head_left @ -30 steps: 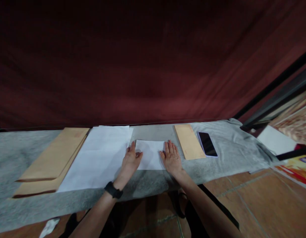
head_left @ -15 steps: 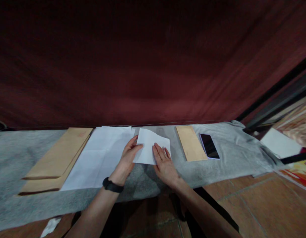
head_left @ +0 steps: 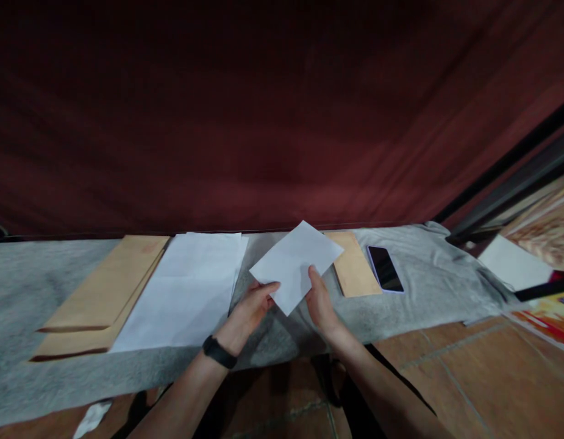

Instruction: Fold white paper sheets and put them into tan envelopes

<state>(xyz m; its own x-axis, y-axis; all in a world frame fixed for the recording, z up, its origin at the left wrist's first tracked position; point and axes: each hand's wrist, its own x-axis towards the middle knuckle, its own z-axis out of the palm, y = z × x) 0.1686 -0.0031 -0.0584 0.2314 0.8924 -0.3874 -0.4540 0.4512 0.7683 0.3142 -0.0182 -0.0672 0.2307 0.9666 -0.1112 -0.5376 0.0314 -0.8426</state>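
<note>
A folded sheet of white paper [head_left: 296, 259] is held between both hands, turned so one corner points away from me and one toward me. My left hand [head_left: 254, 306] pinches its lower left edge, thumb on top and the other fingers mostly hidden underneath. On the lower right edge, my right hand [head_left: 320, 300] grips with the thumb on top; its other fingers are behind the paper. The paper's right corner overlaps a small stack of brown envelopes [head_left: 358, 271]. Left of my hands lie larger white sheets [head_left: 183, 292].
Large brown envelopes [head_left: 101, 283] lie overlapped at the left on the grey cloth [head_left: 437, 268]. A phone [head_left: 386, 269] rests beside the small envelopes. A dark red curtain [head_left: 272, 152] hangs behind. A crumpled white scrap [head_left: 93, 417] is at the lower left.
The folded paper has been lifted and rotated, and its right corner now reaches over the small envelopes. My right hand has gone from lying flat on it to gripping its edge.
</note>
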